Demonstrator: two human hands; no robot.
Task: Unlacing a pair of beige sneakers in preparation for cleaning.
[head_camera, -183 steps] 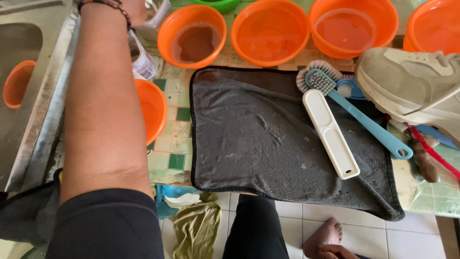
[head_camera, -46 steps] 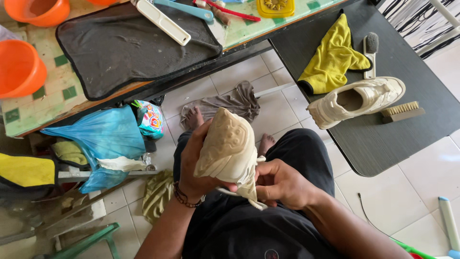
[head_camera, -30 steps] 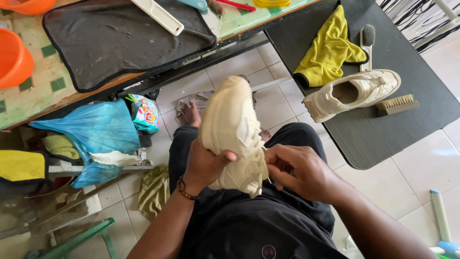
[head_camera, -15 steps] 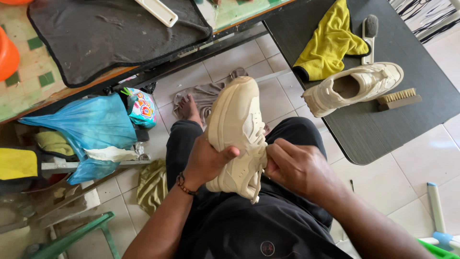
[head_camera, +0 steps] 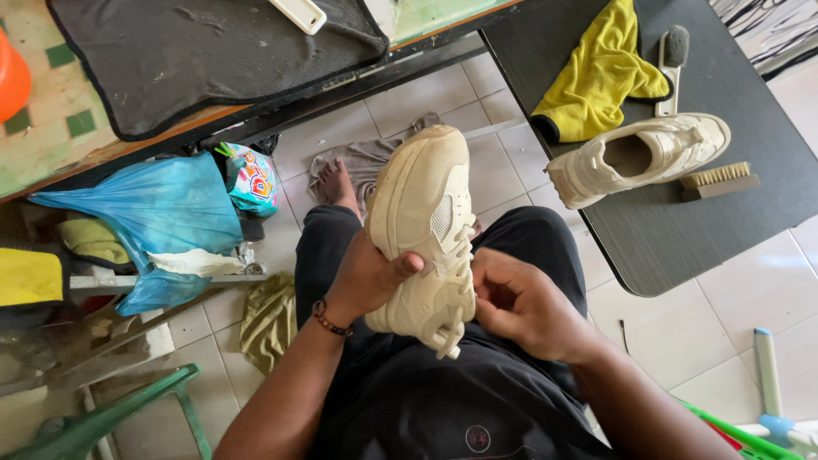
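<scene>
Cream sneaker [head_camera: 423, 226] held over the lap, toe pointing away toward the tiled floor, heel end down near the waist. Left hand [head_camera: 362, 277] wrapped around the sneaker's left side at mid-length: thumb [head_camera: 402, 266] lying across the upper, remaining fingers behind the shoe and out of sight. Firm grip, closed on the shoe. Right hand [head_camera: 515, 302] at the sneaker's right edge, fingers [head_camera: 487, 271] curled in and touching the lace area; looks pinched on the laces, but exact hold hidden by the fingers themselves. Lace loops [head_camera: 443, 336] hanging out near the heel end, just below both hands.

Beaded bracelet [head_camera: 326, 318] on the left wrist. Black trousers [head_camera: 545, 243] under the shoe, bare foot [head_camera: 338, 183] on a grey rag on the floor.

Second cream sneaker [head_camera: 639, 158] lying on the black low table [head_camera: 767, 102] to the right, well apart from the hands. Wooden scrub brush [head_camera: 714, 181] just beside that shoe, yellow cloth [head_camera: 601, 72] and a dark-headed brush [head_camera: 671, 60] above it. Dark mat [head_camera: 187, 55] on the tiled counter upper left, blue plastic bag [head_camera: 149, 217] below the counter.
</scene>
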